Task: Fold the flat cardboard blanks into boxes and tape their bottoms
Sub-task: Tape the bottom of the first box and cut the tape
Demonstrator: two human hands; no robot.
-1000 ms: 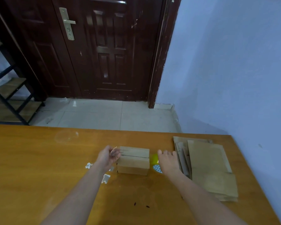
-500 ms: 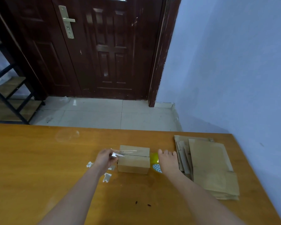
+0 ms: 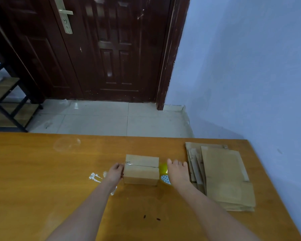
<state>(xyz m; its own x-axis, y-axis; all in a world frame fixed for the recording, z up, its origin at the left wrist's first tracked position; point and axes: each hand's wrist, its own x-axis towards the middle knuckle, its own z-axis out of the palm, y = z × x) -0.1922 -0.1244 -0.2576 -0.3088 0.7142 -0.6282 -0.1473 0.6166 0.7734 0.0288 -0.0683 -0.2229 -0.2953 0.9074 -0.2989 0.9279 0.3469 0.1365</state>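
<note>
Two hands (image 3: pixel 115 173) (image 3: pixel 177 173) | box (image 3: pixel 141 169) | orange table (image 3: pixel 42 171) (tiled floor (image 3: pixel 111 119) beyond)

tape roll (image 3: pixel 163 168) mostly hidden under right hand (image 3: pixel 178 173)

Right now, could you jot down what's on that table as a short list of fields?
box: folded box in mid-table, flap seam facing up
tape: short clear strip at the seam's left end
left hand: left hand pressed against the box's left side
right hand: right hand on a yellow tape roll, right of the box
blanks: flat stack of blanks at the table's right end
scraps: white bits left of the left hand
table: orange wooden table
</note>
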